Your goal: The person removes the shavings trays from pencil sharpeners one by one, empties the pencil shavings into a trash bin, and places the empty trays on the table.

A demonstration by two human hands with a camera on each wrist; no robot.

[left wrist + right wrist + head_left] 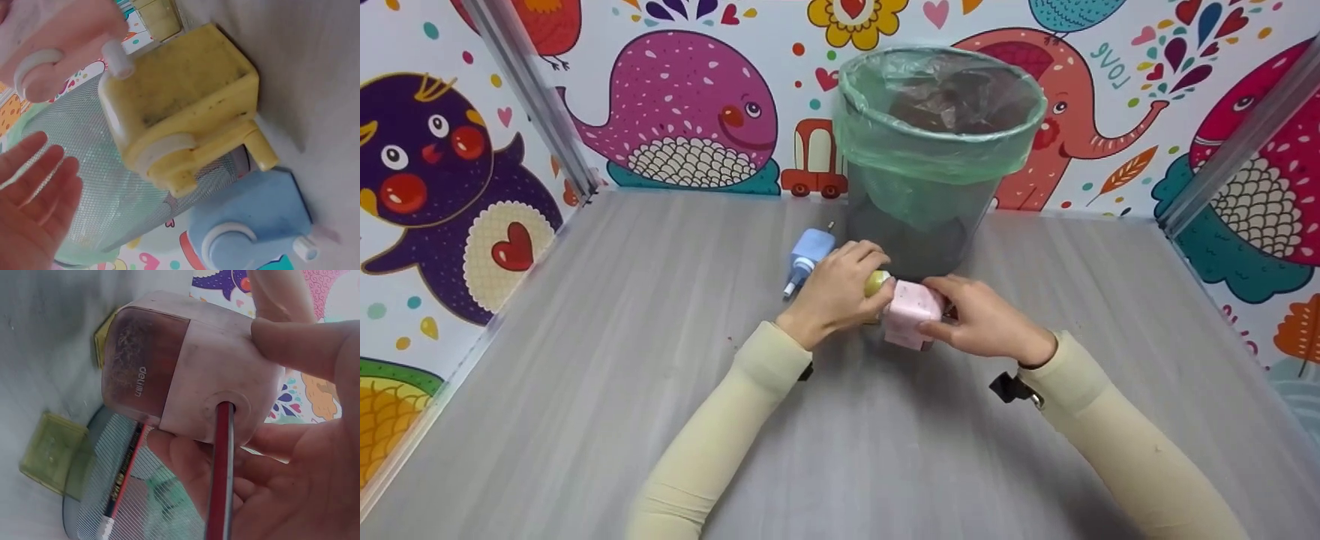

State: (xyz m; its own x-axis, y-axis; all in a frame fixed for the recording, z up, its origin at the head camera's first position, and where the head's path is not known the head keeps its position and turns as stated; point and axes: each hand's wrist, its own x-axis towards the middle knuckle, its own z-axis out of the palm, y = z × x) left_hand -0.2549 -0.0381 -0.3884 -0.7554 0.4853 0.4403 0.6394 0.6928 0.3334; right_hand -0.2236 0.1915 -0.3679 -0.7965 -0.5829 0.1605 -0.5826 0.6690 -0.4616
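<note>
My right hand (pixel 986 319) grips a pink pencil sharpener (pixel 913 311), thumb on one side and fingers on the other. A red pencil (pixel 221 467) sticks out of the hole in its front, and shavings show behind the dark "deli" drawer (pixel 149 363). Beside the sharpener's crank side is my left hand (pixel 840 292); its fingers look extended and loose in the left wrist view, apart from the crank (pixel 117 59). A yellow sharpener (pixel 185 93) with a crank is just beyond the hands, partly covered by them in the head view. Left of it lies a blue sharpener (pixel 812 247).
A mesh bin (pixel 915 217) with a green liner (pixel 937 157) stands behind the hands. A yellow-green translucent box (pixel 53 450) appears near it. Behind the pink sharpener shows a black-and-red pencil (pixel 125 478); its support is unclear. Printed panels (pixel 690 105) enclose the grey tabletop (pixel 660 300).
</note>
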